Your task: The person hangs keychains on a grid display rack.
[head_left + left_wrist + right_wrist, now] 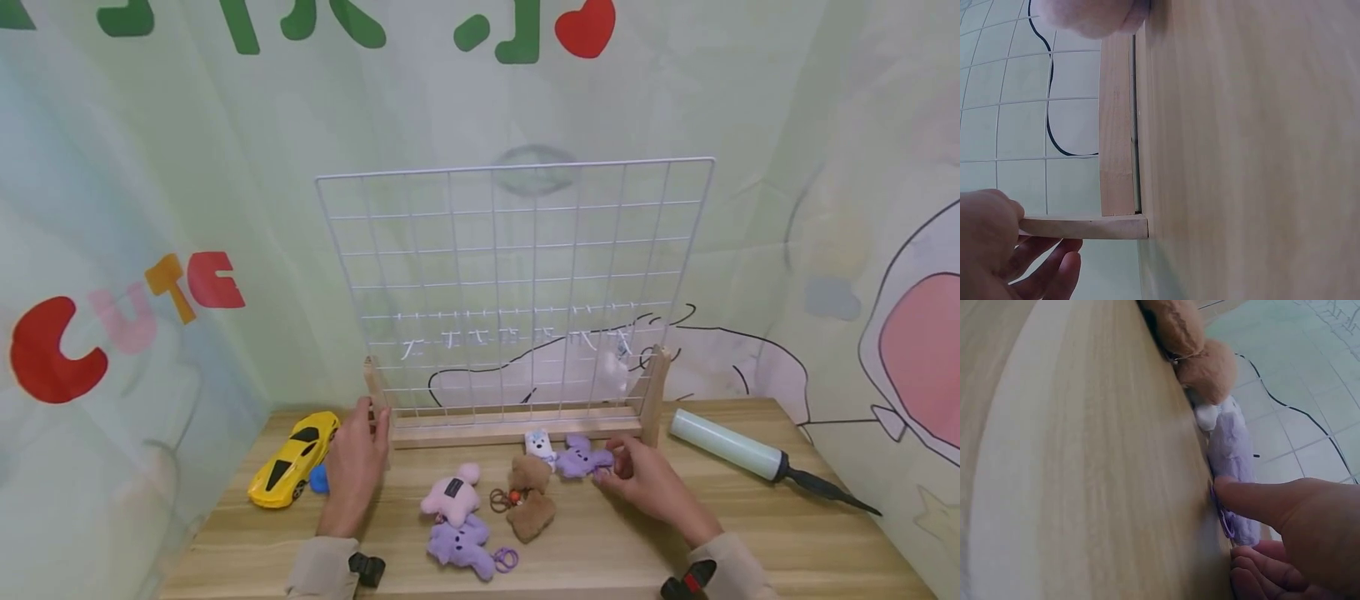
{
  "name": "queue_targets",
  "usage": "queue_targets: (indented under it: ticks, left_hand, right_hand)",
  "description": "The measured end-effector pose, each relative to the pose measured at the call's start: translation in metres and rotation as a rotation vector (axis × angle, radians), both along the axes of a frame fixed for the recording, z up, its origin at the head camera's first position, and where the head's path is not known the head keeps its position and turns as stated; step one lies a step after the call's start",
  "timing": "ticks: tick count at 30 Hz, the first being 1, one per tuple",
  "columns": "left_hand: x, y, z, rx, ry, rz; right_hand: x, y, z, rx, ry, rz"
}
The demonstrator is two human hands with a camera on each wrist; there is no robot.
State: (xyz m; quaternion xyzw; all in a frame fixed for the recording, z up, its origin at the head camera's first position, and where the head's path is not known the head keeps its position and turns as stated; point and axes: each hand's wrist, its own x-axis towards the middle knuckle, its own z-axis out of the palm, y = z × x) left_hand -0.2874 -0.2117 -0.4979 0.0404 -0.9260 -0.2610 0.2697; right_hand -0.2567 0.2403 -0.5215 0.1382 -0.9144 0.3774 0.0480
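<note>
My left hand (pixel 356 467) grips the left wooden upright (pixel 1085 227) of a white wire grid rack (pixel 513 275), thumb on one side and fingers on the other. At the right, my right hand (pixel 652 483) has its thumb and fingers around the end of a purple plush keychain (pixel 577 458). Its thumb lies by the purple ring (pixel 1225 519). Beside that plush are a small white plush dog (pixel 538 446) and brown plush keychains (pixel 531 496). Nearer the front lie a pink plush (pixel 452 497) and another purple plush (pixel 457 542). Small white hooks (pixel 510 335) line the grid.
A yellow toy car (pixel 294 458) and a blue object (pixel 319 478) are left of the left hand. A pale green cylinder with a black nozzle (pixel 731 446) lies at the right. One whitish item (pixel 617 371) hangs at the grid's right. A printed curtain (pixel 450 108) stands behind.
</note>
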Motion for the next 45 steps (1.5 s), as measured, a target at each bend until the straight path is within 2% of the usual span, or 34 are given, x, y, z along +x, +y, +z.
queue_targets:
  ticks: [7,15,21,29,33,40,45]
  left_hand:
    - [0.002,0.0,0.002,-0.008,0.01,0.003]
    - [0.0,0.0,-0.001,-0.002,0.002,0.002]
    - [-0.001,-0.001,-0.003,0.008,0.009,0.002]
    - [-0.001,-0.001,-0.003,0.013,0.015,-0.002]
    - [0.0,-0.001,-0.003,0.012,0.019,0.001]
    - [0.001,-0.001,-0.002,0.005,0.026,0.003]
    - [0.001,-0.001,-0.001,0.013,0.025,0.002]
  right_hand:
    - [0.004,0.0,0.001,-0.013,-0.059,-0.014]
    - [-0.001,0.008,-0.001,-0.017,-0.094,0.039]
    - [-0.004,0.012,0.006,-0.017,-0.106,0.07]
    - [-0.002,0.008,0.029,-0.126,-0.064,0.021]
    - [0.003,0.006,0.044,-0.179,-0.049,0.016]
    - [0.011,0.004,0.065,-0.254,0.042,0.019]
    - [0.018,0.003,0.077,-0.298,0.061,-0.012]
